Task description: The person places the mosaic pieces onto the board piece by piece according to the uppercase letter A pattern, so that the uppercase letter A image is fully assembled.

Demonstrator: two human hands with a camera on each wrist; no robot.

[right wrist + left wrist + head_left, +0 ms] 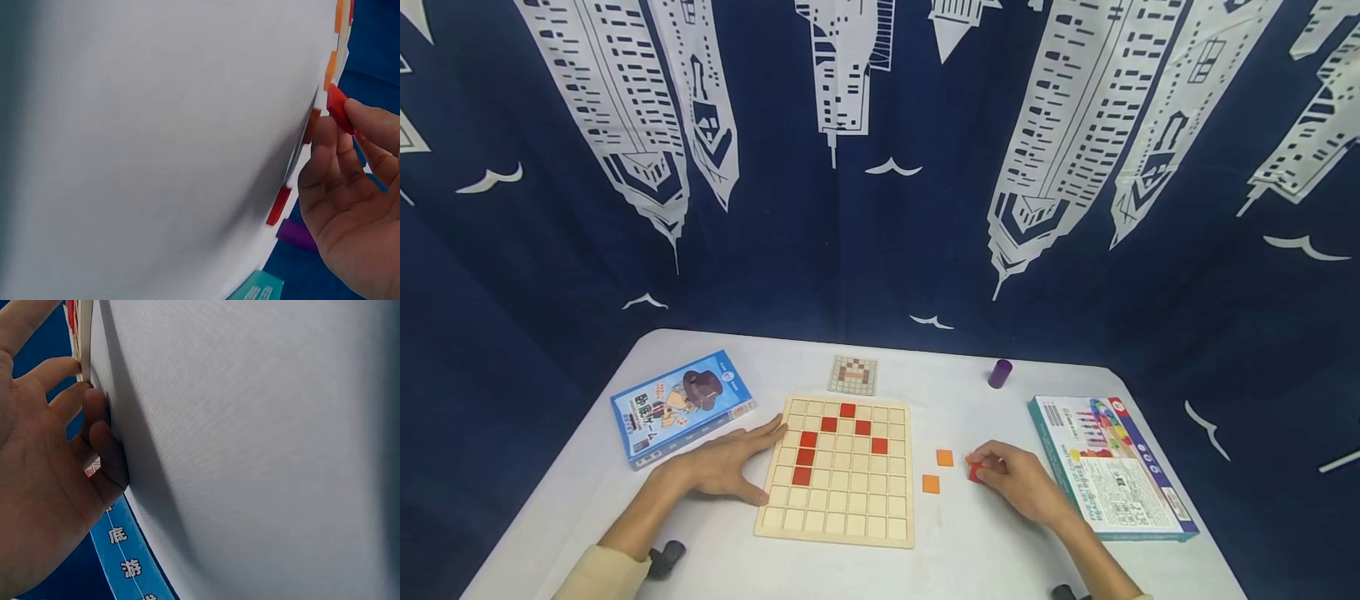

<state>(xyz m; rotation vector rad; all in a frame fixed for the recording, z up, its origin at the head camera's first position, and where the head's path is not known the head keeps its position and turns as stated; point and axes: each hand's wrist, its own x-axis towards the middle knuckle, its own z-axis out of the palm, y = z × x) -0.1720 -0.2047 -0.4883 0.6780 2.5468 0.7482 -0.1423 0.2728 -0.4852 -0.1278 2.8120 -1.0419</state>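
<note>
A light wooden grid board (850,504) lies flat on the table, with several red square tiles (805,457) set in its cells. My left hand (730,461) is at the board's left side, thumb and fingers spread and touching its edge. To the right of the board, my right hand (1018,483) pinches a red tile (339,107) between thumb and fingers, tilted above the table. Under that hand, the right wrist view shows another red tile (279,205) and an orange tile (311,127) on the cloth. Two orange tiles (945,457) lie between board and hand.
Beyond the board lies a small pattern card (853,375). A blue game box (683,406) is at the left, near my left hand. At the right lies a white and teal box (1116,467). A purple cylinder (1000,373) stands at the back right.
</note>
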